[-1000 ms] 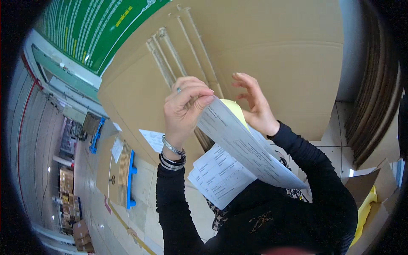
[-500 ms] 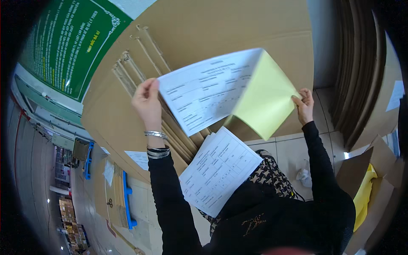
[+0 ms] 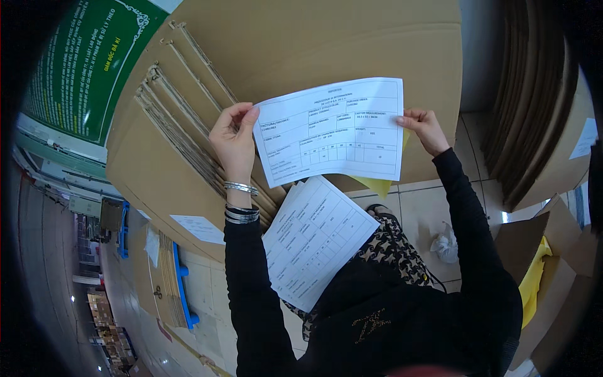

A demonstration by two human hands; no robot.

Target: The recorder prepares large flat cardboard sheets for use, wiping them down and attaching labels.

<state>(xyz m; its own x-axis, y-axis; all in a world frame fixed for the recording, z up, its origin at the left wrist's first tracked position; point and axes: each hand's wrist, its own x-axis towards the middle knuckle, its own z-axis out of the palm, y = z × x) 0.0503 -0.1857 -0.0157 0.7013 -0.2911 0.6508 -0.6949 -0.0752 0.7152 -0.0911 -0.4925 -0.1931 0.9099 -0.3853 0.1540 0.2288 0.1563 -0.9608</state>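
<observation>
A white printed label sheet is stretched between my hands, its print facing me. My left hand pinches its upper left corner between thumb and fingers. At the upper right edge, my right hand grips it the same way. Yellow backing paper shows behind it, below the lower edge and beside my right fingers; whether it is still attached is hidden. A small pile of similar printed sheets lies across my lap, just below the held one.
Large flat brown cardboard stands in front of me, with several folded edges at left. More upright cardboard is at right. An open box holds yellow paper. A crumpled white bag lies on the tiled floor.
The yellow side, folded over toward me before, has swung behind the white sheet, which is now spread flat. My right hand has moved left and slightly down; my left hand has shifted right.
</observation>
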